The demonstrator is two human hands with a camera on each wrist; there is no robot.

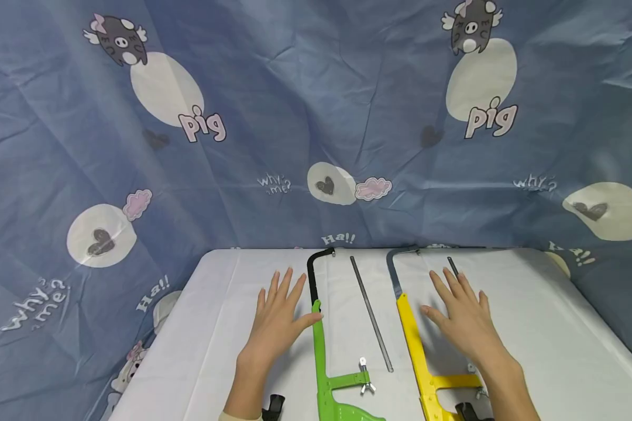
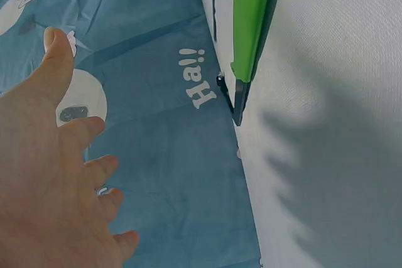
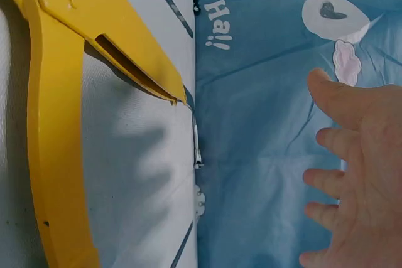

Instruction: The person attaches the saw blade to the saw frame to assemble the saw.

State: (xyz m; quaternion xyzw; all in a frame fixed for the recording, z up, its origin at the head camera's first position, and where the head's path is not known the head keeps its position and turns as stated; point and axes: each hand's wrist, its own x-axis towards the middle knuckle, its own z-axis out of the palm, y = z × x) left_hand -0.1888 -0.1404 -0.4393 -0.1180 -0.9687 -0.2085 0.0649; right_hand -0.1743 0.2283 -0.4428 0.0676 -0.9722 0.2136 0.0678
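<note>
A green hacksaw frame (image 1: 320,348) with a black front arm lies on the white table, its handle cut off by the lower edge of the head view. To its right lie a thin grey saw blade (image 1: 371,313) and a yellow hacksaw frame (image 1: 412,333). My left hand (image 1: 276,318) is spread above the table, its thumb in line with the green frame. Fingers apart, my right hand (image 1: 466,318) hovers to the right of the yellow frame. Both hands hold nothing and cast shadows on the table. A second dark strip (image 1: 453,266) is partly hidden behind the right fingers.
The white table (image 1: 205,327) ends at a blue printed cloth (image 1: 274,117) hanging behind it. A bolt with a wing nut (image 1: 367,386) sits on the green frame's crossbar. Black straps show at both wrists.
</note>
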